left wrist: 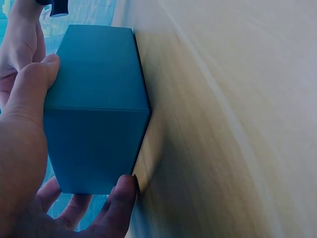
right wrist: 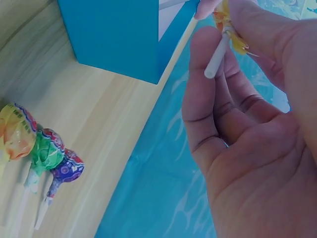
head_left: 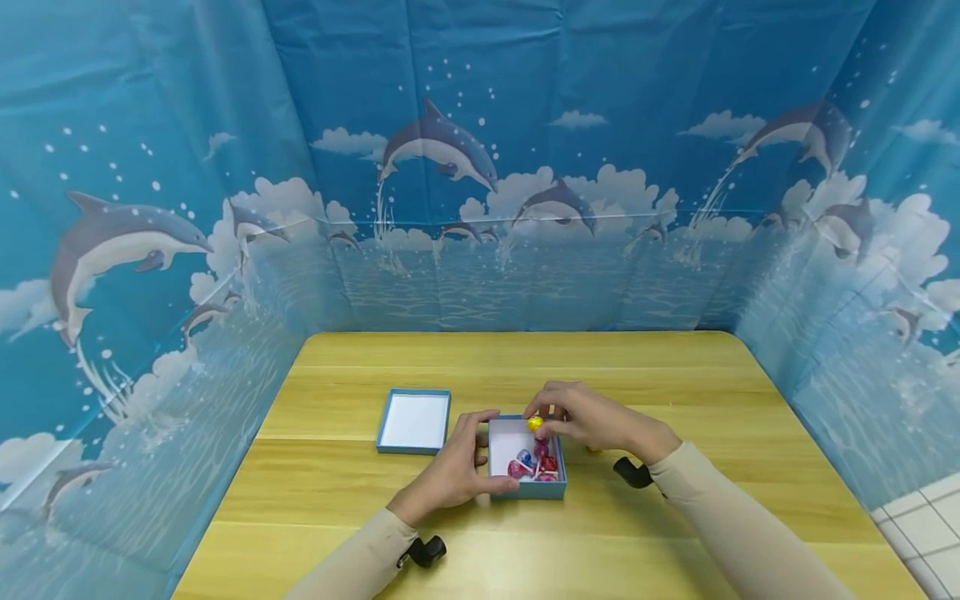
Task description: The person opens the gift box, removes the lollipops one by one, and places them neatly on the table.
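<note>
A blue box (head_left: 527, 490) with a white inside stands on the table, several wrapped lollipops (head_left: 547, 465) lying in its near right part. My left hand (head_left: 457, 467) grips the box at its left side, with the thumb (left wrist: 37, 82) at the near wall and fingers (left wrist: 124, 196) around the far corner. Over the box's far right part, my right hand (head_left: 581, 417) pinches a yellow-wrapped lollipop (head_left: 535, 423). The white stick (right wrist: 216, 59) of this lollipop points toward the palm in the right wrist view.
Left of the box lies a shallow blue lid (head_left: 415, 421), white inside up. Beside the box, an orange-yellow lollipop (right wrist: 17, 131), a green one (right wrist: 48, 148) and a purple one (right wrist: 68, 166) lie on the wooden table (head_left: 337, 483). A dolphin-print curtain (head_left: 480, 283) surrounds the table's back and sides.
</note>
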`<action>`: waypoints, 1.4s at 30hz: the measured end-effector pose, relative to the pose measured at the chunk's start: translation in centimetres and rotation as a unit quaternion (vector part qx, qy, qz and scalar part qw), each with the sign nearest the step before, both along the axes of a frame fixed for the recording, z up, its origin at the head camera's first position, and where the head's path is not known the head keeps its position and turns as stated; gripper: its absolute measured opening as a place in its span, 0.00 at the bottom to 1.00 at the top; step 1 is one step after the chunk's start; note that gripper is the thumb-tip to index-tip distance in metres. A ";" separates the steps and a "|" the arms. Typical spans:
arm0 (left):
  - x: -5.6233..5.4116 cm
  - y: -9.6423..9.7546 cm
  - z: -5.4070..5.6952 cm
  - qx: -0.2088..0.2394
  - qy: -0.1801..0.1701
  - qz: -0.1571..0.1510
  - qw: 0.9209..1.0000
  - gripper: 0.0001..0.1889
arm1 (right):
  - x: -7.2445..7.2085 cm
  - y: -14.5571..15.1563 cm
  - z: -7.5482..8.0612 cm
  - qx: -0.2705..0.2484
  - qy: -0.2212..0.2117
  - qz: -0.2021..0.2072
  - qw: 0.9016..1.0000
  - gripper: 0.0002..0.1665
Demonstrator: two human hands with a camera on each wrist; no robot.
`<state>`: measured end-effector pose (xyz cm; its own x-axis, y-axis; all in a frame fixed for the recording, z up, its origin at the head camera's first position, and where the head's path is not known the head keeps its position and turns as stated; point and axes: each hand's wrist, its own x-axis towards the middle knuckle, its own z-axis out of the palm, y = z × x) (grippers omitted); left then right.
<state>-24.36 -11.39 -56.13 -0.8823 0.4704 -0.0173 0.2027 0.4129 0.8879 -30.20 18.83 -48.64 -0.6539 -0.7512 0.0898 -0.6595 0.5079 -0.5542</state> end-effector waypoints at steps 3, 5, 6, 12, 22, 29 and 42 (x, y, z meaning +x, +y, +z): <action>0.0 0.0 0.2 -0.001 -0.001 0.001 1.000 0.59 | 0.1 0.3 0.0 0.000 0.002 -0.006 1.000 0.15; 0.1 0.0 0.3 -0.002 -0.002 0.001 1.000 0.60 | 0.2 0.5 0.0 -0.001 0.004 -0.009 1.000 0.15; 0.1 0.1 0.3 -0.003 -0.003 0.000 1.000 0.60 | 0.3 0.6 0.0 -0.001 0.006 -0.008 1.000 0.15; 0.2 0.1 0.5 -0.008 -0.004 0.002 1.000 0.60 | 0.5 1.3 -0.2 -0.002 0.006 -0.018 1.000 0.14; 0.1 0.0 0.4 -0.012 -0.002 0.003 1.000 0.60 | 0.8 2.7 -0.6 0.008 0.000 -0.046 0.999 0.16; 0.1 -0.2 0.5 -0.009 -0.010 0.005 1.000 0.60 | 1.4 3.7 -0.9 -0.003 -0.005 -0.058 0.998 0.17; -0.1 -0.1 0.3 -0.010 -0.009 0.007 1.000 0.61 | 1.9 5.5 -1.7 0.003 0.006 -0.074 0.997 0.16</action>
